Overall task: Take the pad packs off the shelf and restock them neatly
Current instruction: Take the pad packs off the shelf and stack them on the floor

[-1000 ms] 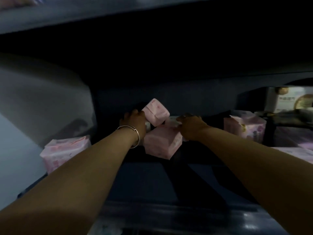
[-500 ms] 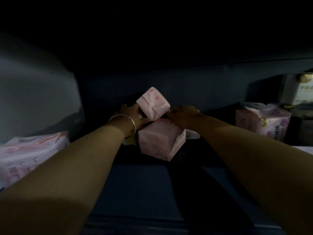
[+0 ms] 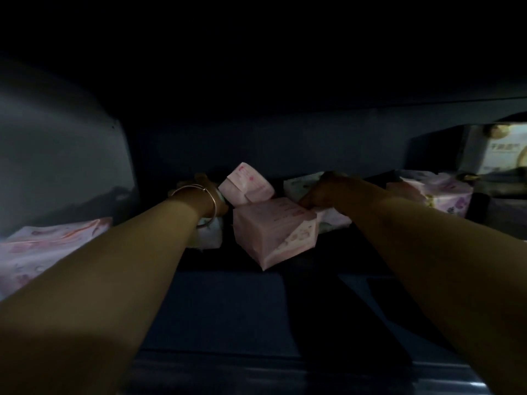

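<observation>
Pink film crinkles where your right hand (image 3: 325,192) curls its fingers (image 3: 306,201) onto the big pink pad pack (image 3: 273,230) at centre frame; your left hand's (image 3: 212,195) grip I cannot tell. The small tilted pack (image 3: 247,183) leaning above could topple down the dark shelf (image 3: 228,309) if you tug.

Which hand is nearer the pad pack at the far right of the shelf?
Right. The right hand sits just left of that pack; the left hand is farther left, beyond the middle packs.
</observation>
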### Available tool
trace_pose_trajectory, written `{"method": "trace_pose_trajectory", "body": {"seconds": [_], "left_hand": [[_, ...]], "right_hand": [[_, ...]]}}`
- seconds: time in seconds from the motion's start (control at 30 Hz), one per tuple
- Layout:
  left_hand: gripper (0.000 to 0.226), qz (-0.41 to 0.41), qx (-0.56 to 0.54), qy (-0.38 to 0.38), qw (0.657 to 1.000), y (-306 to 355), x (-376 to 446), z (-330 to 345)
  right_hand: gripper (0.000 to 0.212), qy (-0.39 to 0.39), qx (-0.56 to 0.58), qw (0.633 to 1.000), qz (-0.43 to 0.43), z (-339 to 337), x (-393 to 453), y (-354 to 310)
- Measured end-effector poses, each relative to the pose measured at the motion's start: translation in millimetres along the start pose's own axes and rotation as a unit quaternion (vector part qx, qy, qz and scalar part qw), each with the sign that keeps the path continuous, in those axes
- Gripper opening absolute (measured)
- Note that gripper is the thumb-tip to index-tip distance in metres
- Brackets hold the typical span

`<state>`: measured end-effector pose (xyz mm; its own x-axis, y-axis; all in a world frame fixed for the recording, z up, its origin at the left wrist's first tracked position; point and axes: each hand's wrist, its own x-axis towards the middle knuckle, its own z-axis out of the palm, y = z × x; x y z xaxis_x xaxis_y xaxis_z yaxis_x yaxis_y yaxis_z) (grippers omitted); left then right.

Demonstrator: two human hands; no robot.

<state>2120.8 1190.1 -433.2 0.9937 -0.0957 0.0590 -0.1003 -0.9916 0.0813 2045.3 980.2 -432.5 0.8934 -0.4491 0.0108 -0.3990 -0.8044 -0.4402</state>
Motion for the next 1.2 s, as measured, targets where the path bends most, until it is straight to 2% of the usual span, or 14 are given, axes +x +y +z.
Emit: {"method": "trace_pose_trajectory", "body": {"seconds": [0.03,0.1,0.17,0.27,0.33,0.43,0.5,0.57,0.7,0.77,0.83,0.93,1.07,1.2], "left_hand": [[0.097,-0.015,-0.011,0.027,0.999,1,-2,1],[0.095,-0.033,-0.008,0.063,0.997,2,-7,-2],[0.091,-0.028,0.019,0.052,0.998,1,-9,-5],[0.080,-0.005,0.033,-0.003,0.999,2,-12,-2],[0.080,0.013,0.042,-0.019,0.999,3,-9,7],[0.087,-0.020,0.006,0.009,1.000,5,-28,3],[0.091,-0.053,-0.023,0.033,0.998,6,-37,2],[0.093,-0.073,-0.048,0.082,0.993,7,-43,-1],[0.091,-0.057,-0.087,0.174,0.979,10,-67,-22],[0.088,-0.039,-0.097,0.223,0.969,12,-83,-35],[0.089,-0.008,-0.106,0.239,0.965,13,-100,-48],[0.092,0.033,-0.103,0.224,0.969,9,-131,-64],[0.087,0.067,-0.055,0.185,0.979,5,-191,-74],[0.073,0.111,-0.023,0.095,0.989,6,-264,-73]], "right_hand": [[0.076,0.048,-0.062,0.997,0.010,1,-3,-2],[0.061,0.136,-0.242,0.960,-0.025,2,-13,-2],[0.047,0.192,-0.317,0.925,-0.087,2,-22,3],[0.042,0.173,-0.242,0.952,-0.075,5,-27,6],[0.051,0.140,-0.183,0.973,-0.025,6,-27,5],[0.071,0.118,-0.182,0.975,0.052,-2,-29,13],[0.071,0.126,-0.175,0.975,0.054,-3,-30,17],[0.067,0.156,-0.166,0.973,0.022,-2,-37,17],[0.066,0.243,-0.170,0.952,-0.078,-11,-59,13],[0.070,0.252,-0.137,0.951,-0.116,-25,-74,7],[0.073,0.229,-0.108,0.957,-0.140,-41,-92,2],[0.074,0.195,-0.082,0.962,-0.174,-59,-131,6],[0.064,0.172,-0.065,0.957,-0.224,-70,-192,29],[0.060,0.115,-0.055,0.961,-0.246,-77,-264,65]]}}
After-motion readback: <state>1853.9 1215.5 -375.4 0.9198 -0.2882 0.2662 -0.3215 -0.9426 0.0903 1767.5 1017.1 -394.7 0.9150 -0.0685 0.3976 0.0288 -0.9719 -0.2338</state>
